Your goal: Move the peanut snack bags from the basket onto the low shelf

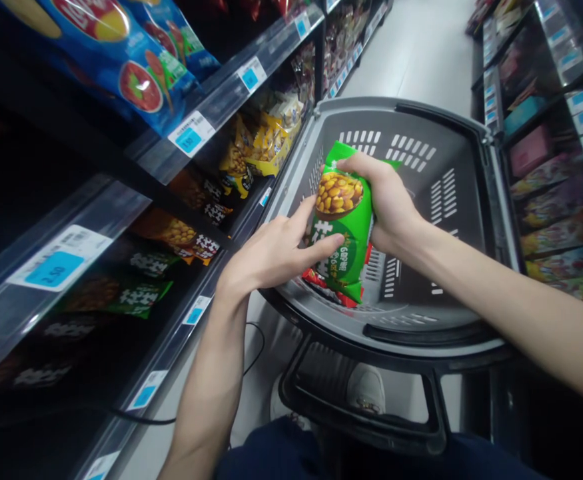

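A green bag of peanuts [344,213] is held over the grey shopping basket [438,120], its printed front facing me. My right hand [388,197] grips the bag's upper right side, fingers across the top and the rest of the hand partly behind it. From the left, my left hand [288,247] holds the bag's lower left side, thumb over the front and index finger along the edge. A red packet [348,299] shows under the green bag's lower end; whether it lies in the basket or is held behind the bag, I cannot tell.
On the left are shelves with blue chip bags [136,60], small yellow packets [266,140] and more green bags [144,297]. Another shelf [536,153] borders the right. The basket's black handle [436,413] lies toward me, above my shoes [366,387].
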The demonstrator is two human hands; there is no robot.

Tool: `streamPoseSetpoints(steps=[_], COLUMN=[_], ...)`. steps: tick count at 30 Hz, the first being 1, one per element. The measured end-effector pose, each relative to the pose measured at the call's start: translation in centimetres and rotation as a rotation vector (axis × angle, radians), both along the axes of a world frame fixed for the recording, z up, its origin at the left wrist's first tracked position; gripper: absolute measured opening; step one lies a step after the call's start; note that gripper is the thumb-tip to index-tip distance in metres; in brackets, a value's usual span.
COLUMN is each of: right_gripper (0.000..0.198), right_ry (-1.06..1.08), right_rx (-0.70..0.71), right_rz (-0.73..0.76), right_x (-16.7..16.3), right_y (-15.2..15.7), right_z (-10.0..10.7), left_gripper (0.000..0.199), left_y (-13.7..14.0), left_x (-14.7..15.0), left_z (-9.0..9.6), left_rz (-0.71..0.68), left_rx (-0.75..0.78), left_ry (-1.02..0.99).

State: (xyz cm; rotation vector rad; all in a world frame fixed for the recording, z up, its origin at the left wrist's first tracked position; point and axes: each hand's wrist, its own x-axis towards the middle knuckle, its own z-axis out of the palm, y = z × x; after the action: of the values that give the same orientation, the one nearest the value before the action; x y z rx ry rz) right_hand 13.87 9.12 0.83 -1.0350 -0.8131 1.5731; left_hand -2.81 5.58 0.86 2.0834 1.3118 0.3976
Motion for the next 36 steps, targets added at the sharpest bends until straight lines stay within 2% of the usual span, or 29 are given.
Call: streamPoseSetpoints(steps=[7, 15, 22, 29, 31, 34, 36], right_gripper=[0.017, 0.030, 0.031, 0.036, 0.035, 0.033, 0.034], right_ry=[0.039, 0.027, 0.042, -0.006, 0.002, 0.025, 0.018], right_rx=[-0.036, -0.029, -0.005, -0.010, 0.004, 0.036, 0.047], right_rz=[0.005, 0.051, 0.194, 0.175, 0.183, 0.208, 0.218], right_x=[0.2, 0.5, 1.0, 1.1, 1.2, 1.4, 1.5], right_y=[0.2, 0.8, 1.2, 1.3, 1.4, 1.7, 1.8], right_z=[0.0, -0.6, -0.7, -0.8, -0.8, -0.8, -0.7], left_gripper=[0.082, 0.098, 0.078, 0.108, 0.103, 0.080, 0.073], left_y=[0.2, 0.4, 0.2, 0.4, 0.3, 0.3, 0.2], left_x=[-0.3, -0.3, -0.2, -0.2, -0.2, -0.2, -0.2], left_z=[-0.5, -1.0, -0.6, -0.9, -0.9, -0.7, -0.7], left_rz=[-0.040, -0.062, -0.023, -0.049, -0.044, -0.026, -0.022], left_rx=[0.020, 0.049, 0.015, 0.070, 0.061, 0.026, 0.007], left_ry=[-0.002, 0.031, 0.042, 0.080, 0.070, -0.002, -0.065])
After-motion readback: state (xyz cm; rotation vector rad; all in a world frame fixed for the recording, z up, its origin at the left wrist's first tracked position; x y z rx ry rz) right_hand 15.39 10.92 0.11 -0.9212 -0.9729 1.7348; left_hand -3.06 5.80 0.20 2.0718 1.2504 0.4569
